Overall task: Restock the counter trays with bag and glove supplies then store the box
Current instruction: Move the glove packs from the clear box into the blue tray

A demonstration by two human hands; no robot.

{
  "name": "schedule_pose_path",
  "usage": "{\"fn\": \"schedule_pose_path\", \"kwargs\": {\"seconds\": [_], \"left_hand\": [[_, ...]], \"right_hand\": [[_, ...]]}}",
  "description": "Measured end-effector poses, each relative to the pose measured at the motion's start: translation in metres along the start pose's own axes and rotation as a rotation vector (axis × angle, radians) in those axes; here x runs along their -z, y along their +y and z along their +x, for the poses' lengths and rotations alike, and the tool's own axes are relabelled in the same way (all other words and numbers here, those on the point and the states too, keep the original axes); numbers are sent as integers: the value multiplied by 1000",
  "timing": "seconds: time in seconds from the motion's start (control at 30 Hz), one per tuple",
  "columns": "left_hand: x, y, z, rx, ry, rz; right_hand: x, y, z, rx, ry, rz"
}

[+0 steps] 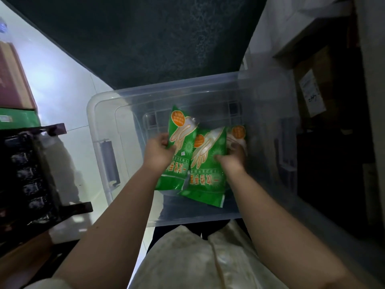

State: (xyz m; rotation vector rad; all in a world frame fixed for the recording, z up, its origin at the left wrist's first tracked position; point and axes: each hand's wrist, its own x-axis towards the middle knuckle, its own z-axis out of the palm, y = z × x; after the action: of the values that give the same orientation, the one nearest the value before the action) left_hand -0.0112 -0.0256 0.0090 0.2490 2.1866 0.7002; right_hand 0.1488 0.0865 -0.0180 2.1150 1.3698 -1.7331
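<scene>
clear box (100,113) on pale floor, left hand (157,152) and right hand (233,157) — each gripping glove packs (208,163)

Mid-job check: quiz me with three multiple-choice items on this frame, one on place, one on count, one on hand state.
1. Where are the green glove packets?
A. In the clear plastic storage box
B. On the floor
C. On a shelf

2. How many packets show?
A. One
B. Three
C. Six

3. What is the left hand doing?
A. Hanging empty
B. Gripping the leftmost packet
C. Holding the box handle

Key: 1 A, box walls surround them; 2 B, three orange labels show; 3 B, fingers wrap its edge, while the right hand presses the others.
</scene>
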Motion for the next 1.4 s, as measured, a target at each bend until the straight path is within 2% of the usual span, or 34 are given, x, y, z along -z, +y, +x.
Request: {"fn": "schedule_pose_path", "kwargs": {"seconds": [0.03,0.1,0.17,0.27,0.5,0.6,0.7,0.8,1.03,1.4], "left_hand": [[1,1,-3,21,-13,-16],[3,6,-12,48,-36,-38],[9,15,-24,33,-29,-40],[26,37,-47,-83,34,-11],[93,97,-108,-350,193,36],[124,117,-124,-439,166,110],[148,137,-142,-622,147,202],[163,155,-162,-791,84,295],[146,185,-215,-1165,-98,442],[58,182,-365,-1710,-535,518]], "right_hand": [[1,-2,-3,-63,-54,-1],[5,-8,-13,-41,-87,-21],[9,-19,-28,115,-40,-46],[21,-41,-56,358,-4,-134],[67,-84,-132,809,19,-550],[86,-91,-169,992,91,-741],[98,-86,-206,1142,170,-848],[105,-72,-241,1175,272,-904],[109,-30,-316,1249,601,-823],[167,78,-417,1051,1289,-655]]}}
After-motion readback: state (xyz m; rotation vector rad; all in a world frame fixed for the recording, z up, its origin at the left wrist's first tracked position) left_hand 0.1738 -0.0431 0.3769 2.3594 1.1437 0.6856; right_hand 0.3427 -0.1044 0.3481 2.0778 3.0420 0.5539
